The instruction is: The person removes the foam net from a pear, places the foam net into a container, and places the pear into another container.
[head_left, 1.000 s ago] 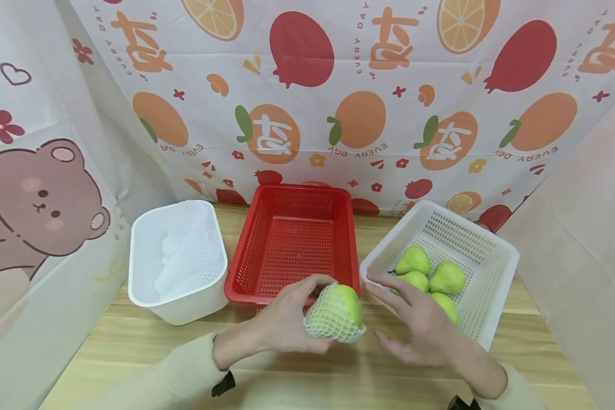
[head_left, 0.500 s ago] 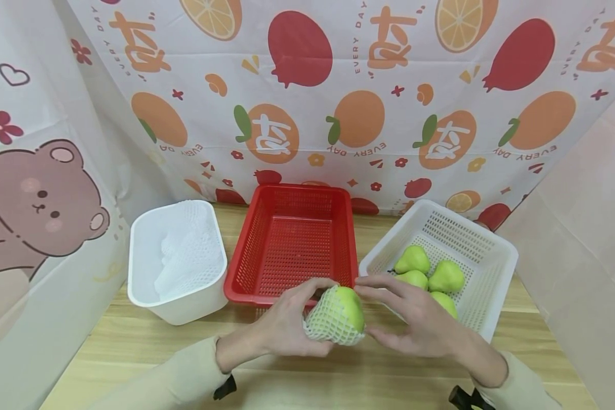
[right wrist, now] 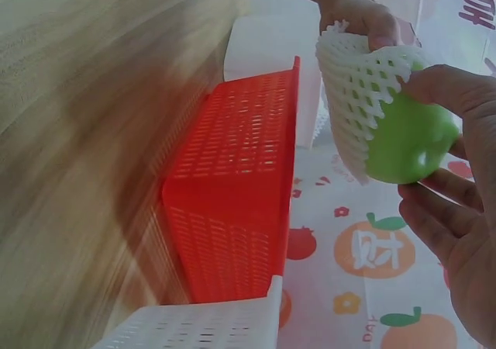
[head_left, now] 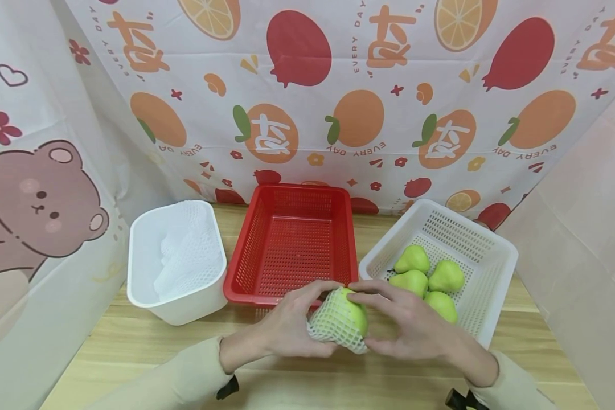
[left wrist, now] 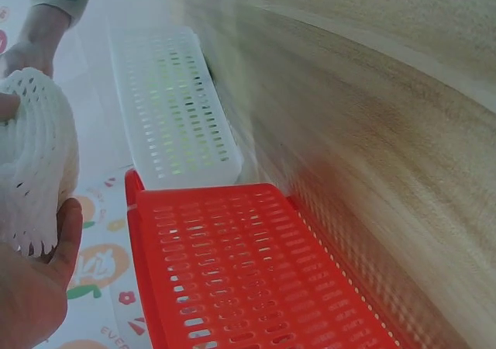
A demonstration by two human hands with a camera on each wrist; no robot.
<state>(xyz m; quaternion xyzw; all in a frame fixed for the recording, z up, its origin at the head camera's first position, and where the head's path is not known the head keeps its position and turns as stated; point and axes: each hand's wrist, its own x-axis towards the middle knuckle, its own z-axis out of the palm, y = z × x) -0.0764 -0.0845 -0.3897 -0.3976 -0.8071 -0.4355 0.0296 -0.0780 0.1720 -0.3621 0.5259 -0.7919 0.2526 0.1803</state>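
A green pear (head_left: 357, 320) sits partly inside a white foam net sleeve (head_left: 332, 326), its bare rounded end facing right. My left hand (head_left: 293, 329) holds the sleeved pear from the left, with thumb below and fingers above. From the other side, my right hand (head_left: 409, 323) grips the bare end. In the right wrist view its thumb lies on the green skin (right wrist: 411, 136) at the sleeve's edge, and its fingertips touch the far side. The left wrist view has the foam net (left wrist: 35, 147) covering the pear, with the left fingers (left wrist: 68, 236) against it.
Behind the hands stands a red perforated basket (head_left: 292, 299). To its right, a white basket (head_left: 492, 307) contains several green pears (head_left: 447, 276). A white bin (head_left: 176, 304) at left holds white foam nets (head_left: 187, 250). All stand on a wooden table (head_left: 287, 381) before a printed curtain.
My right hand has moved left from beside the pear and now grips its bare end. The left hand keeps its hold, and the pear has tilted slightly.
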